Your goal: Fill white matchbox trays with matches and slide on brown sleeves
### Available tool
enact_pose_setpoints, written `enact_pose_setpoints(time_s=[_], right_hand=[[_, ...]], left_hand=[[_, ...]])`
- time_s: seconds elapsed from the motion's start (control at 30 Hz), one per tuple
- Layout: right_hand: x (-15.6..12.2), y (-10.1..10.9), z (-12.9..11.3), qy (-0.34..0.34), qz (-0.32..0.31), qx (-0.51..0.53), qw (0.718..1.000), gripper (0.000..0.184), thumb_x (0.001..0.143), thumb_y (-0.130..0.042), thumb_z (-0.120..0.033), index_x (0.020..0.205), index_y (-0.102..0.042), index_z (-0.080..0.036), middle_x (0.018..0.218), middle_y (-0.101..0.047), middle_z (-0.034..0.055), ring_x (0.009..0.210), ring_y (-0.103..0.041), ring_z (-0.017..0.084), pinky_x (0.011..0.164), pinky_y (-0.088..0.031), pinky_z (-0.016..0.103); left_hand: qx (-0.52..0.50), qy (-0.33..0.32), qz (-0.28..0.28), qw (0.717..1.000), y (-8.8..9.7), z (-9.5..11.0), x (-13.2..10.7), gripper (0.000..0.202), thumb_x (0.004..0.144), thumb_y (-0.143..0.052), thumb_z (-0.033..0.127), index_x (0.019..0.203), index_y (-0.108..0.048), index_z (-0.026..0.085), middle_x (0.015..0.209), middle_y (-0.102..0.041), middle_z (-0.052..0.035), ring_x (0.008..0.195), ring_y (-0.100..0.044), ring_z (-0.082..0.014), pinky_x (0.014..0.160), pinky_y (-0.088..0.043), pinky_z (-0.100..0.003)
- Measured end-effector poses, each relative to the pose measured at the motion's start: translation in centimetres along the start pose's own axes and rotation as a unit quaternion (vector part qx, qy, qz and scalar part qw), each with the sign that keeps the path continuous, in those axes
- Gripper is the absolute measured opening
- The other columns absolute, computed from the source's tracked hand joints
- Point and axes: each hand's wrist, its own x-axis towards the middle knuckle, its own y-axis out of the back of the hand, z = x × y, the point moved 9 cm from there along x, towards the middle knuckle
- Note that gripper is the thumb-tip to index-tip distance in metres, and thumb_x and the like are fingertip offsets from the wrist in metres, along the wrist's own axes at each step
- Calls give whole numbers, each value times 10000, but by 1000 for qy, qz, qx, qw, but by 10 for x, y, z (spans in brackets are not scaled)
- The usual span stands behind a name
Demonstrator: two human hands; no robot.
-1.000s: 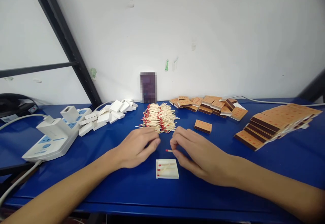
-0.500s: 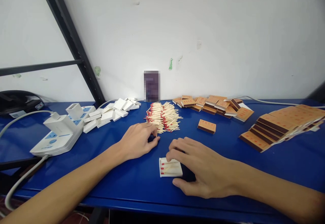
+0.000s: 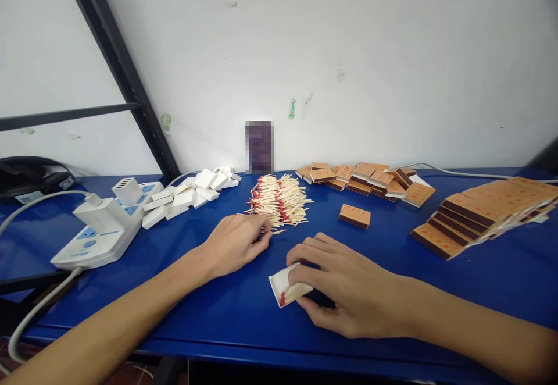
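Observation:
My left hand (image 3: 238, 242) is closed, thumb against fingers, at the front edge of a pile of red-tipped matches (image 3: 272, 196). A single match (image 3: 279, 232) sticks out from its fingertips, red head pointing right. My right hand (image 3: 344, 289) grips a white matchbox tray (image 3: 279, 283) between thumb and fingers. The tray is tilted, and a few matches lie along its near side with their heads at the left. My right fingers cover part of the tray.
White trays (image 3: 185, 198) are heaped at the left beside a power strip (image 3: 104, 228) with plugged-in chargers. Orange matchbox sleeves (image 3: 366, 178) lie along the wall, with one closer matchbox (image 3: 355, 215) apart. Stacked flat sleeves (image 3: 475, 210) lie at the right.
My right hand has closed on the tray and tilted it, and the matches inside have slid together toward the near side. A match now shows in my left fingers.

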Motion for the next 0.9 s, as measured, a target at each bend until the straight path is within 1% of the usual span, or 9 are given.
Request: enact_pose_setpoints(time_s=[0.17,0.27,0.47,0.6,0.67,0.73,0.77,0.83,0.9], right_hand=[[0,2,2,-11,4,1,1000,121,902,-525,-201,932,-641,-188,1019,-622,66,886,-549,196,840,-408,393],[-1,2,6,-21,9,8,1000,127,904,-534,-195,976,-639,-196,1079,-617,69,895,-552,192,854,-423,397],[-2,3,7,-2,36,-31,999,206,929,-485,-135,1032,-650,-202,1236,-579,103,1038,-553,219,915,-431,417],[-2,5,6,1,56,-39,998,159,906,-520,-151,974,-651,-210,1173,-618,92,982,-575,208,872,-434,402],[-2,8,6,-8,72,-22,997,105,853,-609,-237,947,-638,-198,1095,-647,87,939,-585,214,838,-438,397],[-1,12,11,-40,91,14,995,199,789,-679,-328,913,-614,-187,1012,-665,75,892,-596,217,813,-452,395],[-1,15,18,-70,106,39,991,213,782,-685,-349,894,-601,-188,966,-669,65,859,-600,209,790,-464,383],[-4,22,35,-143,152,95,973,172,819,-655,-342,888,-587,-199,871,-672,35,766,-602,175,707,-489,331],[-8,28,50,-196,203,142,949,157,858,-625,-337,945,-596,-210,802,-672,12,683,-596,149,621,-493,288]], left_hand=[[-31,1,27,999,5,0,-1,122,968,-427,265,910,-514,201,672,-558,41,556,-482,-121,551,-314,-242],[-34,-6,41,999,8,1,-2,130,990,-393,277,926,-482,208,666,-550,47,551,-478,-125,547,-310,-246],[-33,-19,55,998,11,4,-3,120,999,-353,257,920,-430,210,711,-546,41,569,-484,-130,552,-316,-251],[-49,-27,58,997,12,6,-3,122,1000,-345,259,924,-426,210,733,-545,33,589,-489,-133,565,-323,-252],[-75,-30,54,995,12,9,-4,133,1008,-333,275,936,-425,211,710,-528,37,580,-471,-131,567,-318,-253],[-117,-33,45,992,12,12,-4,155,1018,-313,295,938,-416,211,674,-496,48,554,-428,-123,564,-307,-253],[-141,-35,38,989,11,14,-5,169,1023,-304,305,931,-410,211,656,-475,54,542,-406,-119,561,-303,-252],[-179,-38,20,983,8,17,-5,189,1027,-291,322,925,-405,212,611,-420,67,515,-363,-112,549,-292,-248],[-188,-39,-2,981,4,20,-5,180,1024,-296,320,933,-407,212,587,-386,74,501,-345,-111,533,-274,-249]])
